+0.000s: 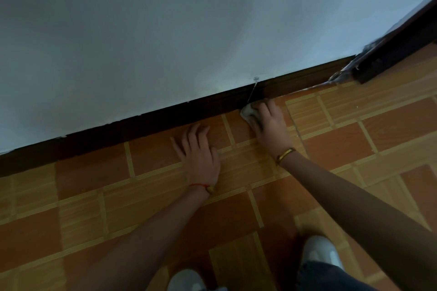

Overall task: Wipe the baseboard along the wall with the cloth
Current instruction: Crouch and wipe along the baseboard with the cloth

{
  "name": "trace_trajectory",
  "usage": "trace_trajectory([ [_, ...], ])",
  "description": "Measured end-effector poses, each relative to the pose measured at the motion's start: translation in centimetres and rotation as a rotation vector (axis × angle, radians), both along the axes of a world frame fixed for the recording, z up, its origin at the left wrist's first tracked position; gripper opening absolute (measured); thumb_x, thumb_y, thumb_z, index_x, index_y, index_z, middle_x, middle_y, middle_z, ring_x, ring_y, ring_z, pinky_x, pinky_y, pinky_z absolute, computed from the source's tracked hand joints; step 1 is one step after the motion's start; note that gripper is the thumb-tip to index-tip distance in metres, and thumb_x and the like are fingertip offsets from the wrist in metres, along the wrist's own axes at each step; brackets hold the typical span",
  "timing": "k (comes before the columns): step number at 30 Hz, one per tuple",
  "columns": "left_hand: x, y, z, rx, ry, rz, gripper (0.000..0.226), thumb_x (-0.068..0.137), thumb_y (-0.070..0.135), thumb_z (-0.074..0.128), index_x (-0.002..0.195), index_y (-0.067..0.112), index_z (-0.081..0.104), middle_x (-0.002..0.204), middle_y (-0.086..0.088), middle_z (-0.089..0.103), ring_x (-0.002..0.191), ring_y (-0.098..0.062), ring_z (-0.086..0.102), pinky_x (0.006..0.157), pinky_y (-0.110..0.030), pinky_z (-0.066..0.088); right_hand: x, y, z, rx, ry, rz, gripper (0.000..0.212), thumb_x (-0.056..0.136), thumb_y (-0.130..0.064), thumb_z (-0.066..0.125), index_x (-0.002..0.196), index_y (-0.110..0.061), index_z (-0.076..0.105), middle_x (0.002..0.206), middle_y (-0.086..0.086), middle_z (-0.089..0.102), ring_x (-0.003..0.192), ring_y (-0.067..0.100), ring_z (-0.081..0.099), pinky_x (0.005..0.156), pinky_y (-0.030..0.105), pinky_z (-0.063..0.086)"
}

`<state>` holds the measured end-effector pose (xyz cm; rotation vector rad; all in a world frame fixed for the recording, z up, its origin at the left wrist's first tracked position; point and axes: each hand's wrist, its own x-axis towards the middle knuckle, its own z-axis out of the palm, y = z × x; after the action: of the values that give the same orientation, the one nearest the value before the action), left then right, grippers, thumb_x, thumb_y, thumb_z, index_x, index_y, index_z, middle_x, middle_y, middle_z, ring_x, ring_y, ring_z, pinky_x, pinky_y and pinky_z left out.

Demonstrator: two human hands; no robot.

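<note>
Right hand (268, 123) bunches a small pale cloth (247, 111) against the dark wooden baseboard (165, 117); left hand (198, 149) rests flat, fingers spread, on the tiled floor (94, 184) just beside it. The cloth may snag on what looks like a thin wire (251, 92) crossing the baseboard.

Pale wall (165, 30), orange tiled floor (94, 196) (dim)

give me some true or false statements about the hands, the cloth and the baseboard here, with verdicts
1. The right hand holds the cloth at the foot of the baseboard. True.
2. The left hand grips a second cloth. False: it lies flat on the floor, holding nothing.
3. The baseboard is white. False: it is dark brown.
4. A gold bracelet sits on the right wrist. True.
5. The floor is carpeted. False: it has an orange tile pattern.
</note>
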<state>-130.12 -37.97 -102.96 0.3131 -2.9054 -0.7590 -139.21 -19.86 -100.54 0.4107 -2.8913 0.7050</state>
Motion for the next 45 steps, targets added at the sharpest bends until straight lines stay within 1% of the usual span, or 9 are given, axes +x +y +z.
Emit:
trace_trajectory([
  [3,-1.7,2.5,0.1,0.026,0.017,-0.053,0.05,0.089,0.022,0.038,0.137,0.016,0.051,0.145,-0.008,0.046,0.141,-0.03,0.034,0.119,-0.067,0.008,-1.1,2.7,0.2,0.053,-0.014,0.052,0.026,0.089,-0.005,0.062,0.114,-0.003,0.056,0.117,0.016,0.053,0.102,0.031,0.052,0.086,0.039,0.048],
  [10,-2.0,5.8,0.1,-0.052,-0.054,-0.126,0.054,0.092,0.028,0.033,0.142,0.016,0.047,0.149,-0.011,0.041,0.143,-0.032,0.032,0.119,-0.068,0.008,-3.7,7.4,0.5,-0.021,-0.011,-0.297,0.025,0.087,-0.003,0.061,0.111,-0.004,0.057,0.117,0.018,0.052,0.104,0.034,0.051,0.087,0.045,0.049],
  [16,-2.1,6.6,-0.4,-0.145,-0.1,-0.107,0.054,0.091,0.029,0.034,0.143,0.015,0.046,0.15,-0.013,0.041,0.143,-0.034,0.032,0.118,-0.069,0.01,-1.2,3.0,-1.0,-0.048,0.051,0.077,0.022,0.087,-0.004,0.065,0.108,-0.003,0.061,0.109,0.016,0.055,0.094,0.029,0.052,0.081,0.031,0.041],
  [20,-2.0,6.7,-0.6,-0.182,-0.087,-0.104,0.053,0.093,0.029,0.035,0.143,0.015,0.045,0.15,-0.013,0.042,0.143,-0.034,0.032,0.118,-0.068,0.011,-2.7,5.5,-0.9,-0.014,0.047,0.135,0.023,0.083,-0.002,0.065,0.106,-0.003,0.061,0.107,0.016,0.056,0.093,0.031,0.052,0.079,0.038,0.045],
  [26,-1.9,7.0,-0.9,-0.223,-0.067,-0.095,0.05,0.097,0.029,0.033,0.144,0.014,0.045,0.149,-0.014,0.043,0.143,-0.035,0.034,0.117,-0.069,0.013,-6.0,14.3,-0.4,-0.013,0.061,-0.174,0.027,0.081,0.001,0.062,0.107,-0.002,0.059,0.108,0.019,0.056,0.1,0.035,0.052,0.087,0.042,0.046],
  [30,-1.9,7.4,-0.8,-0.28,-0.1,-0.082,0.051,0.099,0.03,0.03,0.145,0.013,0.043,0.15,-0.015,0.042,0.144,-0.035,0.034,0.116,-0.069,0.017,-6.4,13.8,-0.3,-0.047,0.017,-0.305,0.03,0.079,0.005,0.061,0.108,0.001,0.057,0.113,0.021,0.053,0.107,0.036,0.049,0.092,0.047,0.046],
  [36,-1.9,7.5,-0.3,-0.313,-0.127,-0.081,0.052,0.099,0.03,0.027,0.145,0.013,0.044,0.149,-0.015,0.044,0.143,-0.035,0.036,0.115,-0.069,0.022,-4.0,8.8,-0.7,-0.08,0.028,-0.034,0.027,0.079,0.004,0.068,0.105,-0.001,0.061,0.107,0.017,0.056,0.095,0.032,0.053,0.082,0.036,0.044],
  [40,-1.8,7.9,0.3,-0.294,-0.143,-0.076,0.055,0.097,0.03,0.028,0.145,0.012,0.045,0.15,-0.016,0.044,0.143,-0.036,0.035,0.115,-0.069,0.022,-4.8,11.0,-0.3,-0.06,0.032,0.092,0.026,0.081,0.002,0.066,0.107,-0.003,0.061,0.106,0.016,0.057,0.096,0.031,0.053,0.084,0.036,0.043],
  [45,-1.8,8.6,1.1,-0.244,-0.168,-0.044,0.058,0.096,0.034,0.025,0.145,0.011,0.045,0.151,-0.016,0.042,0.144,-0.037,0.032,0.118,-0.067,0.017,-7.3,17.1,0.0,-0.11,0.028,-0.218,0.028,0.081,0.002,0.059,0.109,-0.003,0.056,0.113,0.019,0.052,0.103,0.036,0.05,0.088,0.046,0.046],
])
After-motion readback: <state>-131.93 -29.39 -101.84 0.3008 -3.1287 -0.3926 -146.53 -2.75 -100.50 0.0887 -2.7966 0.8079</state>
